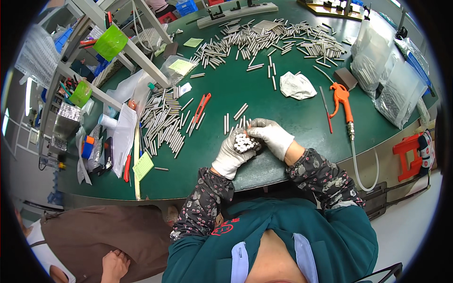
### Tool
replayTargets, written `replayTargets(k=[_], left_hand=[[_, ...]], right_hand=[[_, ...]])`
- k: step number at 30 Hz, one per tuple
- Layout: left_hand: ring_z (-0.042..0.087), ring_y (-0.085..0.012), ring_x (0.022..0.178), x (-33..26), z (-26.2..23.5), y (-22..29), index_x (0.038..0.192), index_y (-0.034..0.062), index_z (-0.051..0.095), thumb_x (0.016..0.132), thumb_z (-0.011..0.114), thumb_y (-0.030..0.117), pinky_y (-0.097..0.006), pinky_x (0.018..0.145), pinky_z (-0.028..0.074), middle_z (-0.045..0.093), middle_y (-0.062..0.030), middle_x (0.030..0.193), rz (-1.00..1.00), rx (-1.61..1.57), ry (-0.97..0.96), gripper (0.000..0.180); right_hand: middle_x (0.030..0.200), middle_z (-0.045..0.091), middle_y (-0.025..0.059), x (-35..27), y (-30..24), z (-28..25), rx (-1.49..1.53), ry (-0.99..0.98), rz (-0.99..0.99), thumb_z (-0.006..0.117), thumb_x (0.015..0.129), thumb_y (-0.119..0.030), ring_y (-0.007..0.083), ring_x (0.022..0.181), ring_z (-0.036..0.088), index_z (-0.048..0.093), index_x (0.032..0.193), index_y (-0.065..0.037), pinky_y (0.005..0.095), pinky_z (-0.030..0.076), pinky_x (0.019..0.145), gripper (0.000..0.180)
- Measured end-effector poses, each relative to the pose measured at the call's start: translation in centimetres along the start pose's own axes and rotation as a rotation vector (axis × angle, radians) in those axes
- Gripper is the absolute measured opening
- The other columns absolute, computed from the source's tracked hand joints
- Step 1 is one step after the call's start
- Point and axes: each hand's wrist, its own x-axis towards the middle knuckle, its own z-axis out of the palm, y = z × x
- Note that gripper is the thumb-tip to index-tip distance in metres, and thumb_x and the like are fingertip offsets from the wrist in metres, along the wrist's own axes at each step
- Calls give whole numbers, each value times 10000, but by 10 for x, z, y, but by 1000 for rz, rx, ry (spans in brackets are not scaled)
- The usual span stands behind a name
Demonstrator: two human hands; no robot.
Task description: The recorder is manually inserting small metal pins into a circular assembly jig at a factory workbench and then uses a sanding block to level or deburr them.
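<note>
My left hand [228,157], in a white glove, is closed around a bundle of short metal rods [244,142], their round ends facing up toward me. My right hand [274,137], gloved too, presses against the bundle's right and far side with curled fingers. The bundle is held close to the table's near edge. Just beyond my hands, a few loose metal rods [240,111] lie on the green table [222,89]. A red utility knife [201,107] rests to the left of them.
Heaps of metal rods lie far [255,40] and left [163,120]. On the right are a white cloth [297,86], a thin file [325,108], an orange air gun [340,98] with a hose, and plastic bags [398,99] of parts. Someone in a brown apron [104,240] sits at left.
</note>
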Motion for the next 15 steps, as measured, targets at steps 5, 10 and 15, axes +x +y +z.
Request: replayTargets(k=[5, 10, 15], left_hand=[[540, -131, 895, -1, -1, 0, 1100, 40, 434, 608, 657, -79, -261, 787, 452, 541, -40, 986, 38, 12, -41, 553], [542, -127, 881, -1, 1, 4, 1100, 39, 429, 609, 653, -82, -255, 778, 451, 545, -30, 962, 40, 20, -58, 554], [532, -102, 855, -2, 7, 15, 1011, 62, 462, 597, 643, -104, -232, 761, 449, 535, -7, 921, -14, 9, -33, 481]], right_hand=[[778, 557, 16, -3, -4, 3, -31, 14, 17, 566, 751, -115, 90, 712, 528, 517, 843, -49, 208, 425, 658, 123], [756, 545, 13, -2, -3, 2, -1, 9, 43, 564, 724, -87, 95, 677, 522, 516, 837, -47, 216, 428, 640, 129], [763, 546, 18, 2, -2, -2, 90, -21, 54, 550, 723, -67, 103, 678, 528, 508, 829, -52, 228, 435, 640, 115]])
